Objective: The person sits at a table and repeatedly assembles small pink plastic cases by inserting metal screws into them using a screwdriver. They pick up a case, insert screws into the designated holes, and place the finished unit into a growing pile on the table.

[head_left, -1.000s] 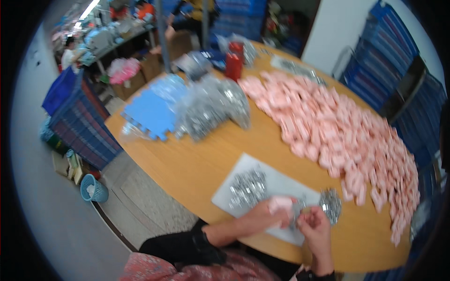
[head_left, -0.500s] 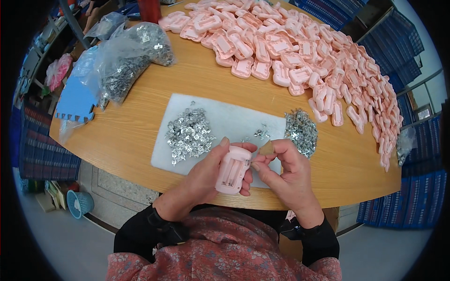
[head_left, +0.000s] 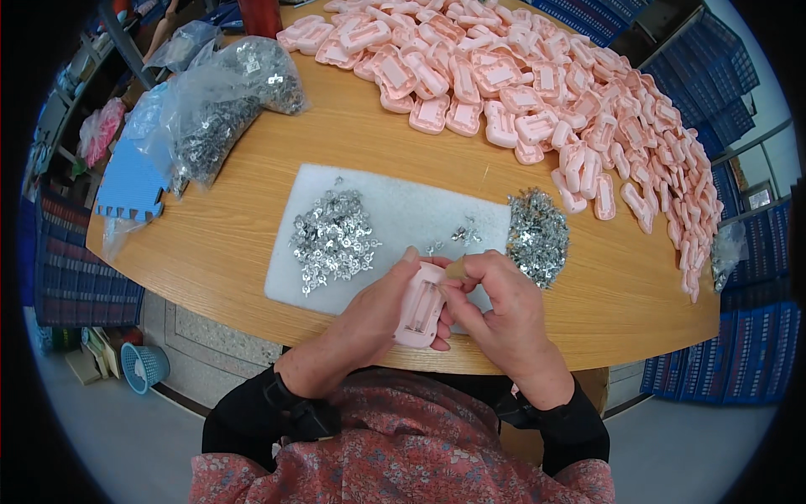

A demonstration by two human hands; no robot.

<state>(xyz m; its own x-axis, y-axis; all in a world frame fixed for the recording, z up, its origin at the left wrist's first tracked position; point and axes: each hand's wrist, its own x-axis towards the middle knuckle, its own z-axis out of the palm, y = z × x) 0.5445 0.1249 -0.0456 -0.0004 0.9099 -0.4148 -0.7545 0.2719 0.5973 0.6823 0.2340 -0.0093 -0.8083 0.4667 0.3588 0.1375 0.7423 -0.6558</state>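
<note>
Left hand [head_left: 369, 323] cradles a pink plastic casing [head_left: 419, 315], long axis pointing away over the worktop [head_left: 252, 210], while right hand [head_left: 504, 315], fingertips pinched narrow, presses into its open side.

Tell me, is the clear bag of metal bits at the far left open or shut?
Cannot tell. The bag lies slumped on its side on the table, full of metal bits, but its mouth is not visible.
</note>
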